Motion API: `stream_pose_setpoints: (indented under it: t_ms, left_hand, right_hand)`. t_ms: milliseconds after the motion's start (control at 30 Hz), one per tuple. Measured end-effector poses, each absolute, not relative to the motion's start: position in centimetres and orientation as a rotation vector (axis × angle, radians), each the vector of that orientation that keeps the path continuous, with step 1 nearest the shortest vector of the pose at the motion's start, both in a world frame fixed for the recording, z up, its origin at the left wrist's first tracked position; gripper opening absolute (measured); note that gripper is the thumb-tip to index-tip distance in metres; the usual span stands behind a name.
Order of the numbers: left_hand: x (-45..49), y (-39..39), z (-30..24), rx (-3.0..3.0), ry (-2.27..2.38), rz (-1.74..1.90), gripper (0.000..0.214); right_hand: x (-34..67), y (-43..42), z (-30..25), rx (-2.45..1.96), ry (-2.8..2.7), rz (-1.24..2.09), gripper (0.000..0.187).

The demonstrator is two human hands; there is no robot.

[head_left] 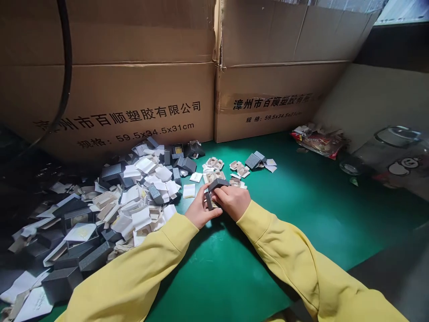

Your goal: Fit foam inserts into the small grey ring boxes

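Note:
Both my hands meet over the green tabletop [201, 277] around a small dark grey box [218, 184] with its lid tilted up. My left hand [200, 210] grips the box's lower part from the left, thumb along its near side. Closed fingers of my right hand [233, 201] hold it on the right, partly hiding what lies inside. Just beyond them lie pale folded card inserts [214, 164], and more inserts [239, 168] sit a little to the right. A white card [189, 191] lies flat left of my hands.
A large heap of grey boxes, white cards and inserts [134, 205] covers the left side. Two big cardboard cartons [144, 98] stand along the back. Closed grey boxes [254, 160] lie at the back. A red plastic bag [318, 141] and a clear jar [385, 152] are at right.

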State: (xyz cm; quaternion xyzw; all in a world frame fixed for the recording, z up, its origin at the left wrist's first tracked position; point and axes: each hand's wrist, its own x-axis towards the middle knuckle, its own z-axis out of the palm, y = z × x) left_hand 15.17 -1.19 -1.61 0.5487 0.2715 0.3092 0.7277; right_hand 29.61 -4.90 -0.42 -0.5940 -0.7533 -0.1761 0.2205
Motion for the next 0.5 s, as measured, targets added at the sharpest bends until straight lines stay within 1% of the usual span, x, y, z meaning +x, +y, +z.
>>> stream_pose_setpoints:
  t_ms: [200,300,400,500]
  left_hand:
    - [14.9,-1.7,-1.9,1.304,0.562,0.706,0.081]
    - [14.8,-1.6,-2.2,1.268,0.536,0.688,0.081]
    - [14.8,-1.3,-2.2,1.191,0.529,0.678,0.084]
    - [14.8,-1.2,-2.1,1.105,0.534,0.688,0.086]
  right_hand:
    - [29.4,-5.0,-0.9,-1.626,-2.094,-0.476,0.034]
    - [29.6,-4.9,-0.9,-1.669,-2.087,-0.45,0.031]
    - [29.8,-5.0,0.5,-1.701,-2.146,-0.423,0.026]
    - [30.0,-5.7,3.4,-1.676,-2.208,-0.366,0.022]
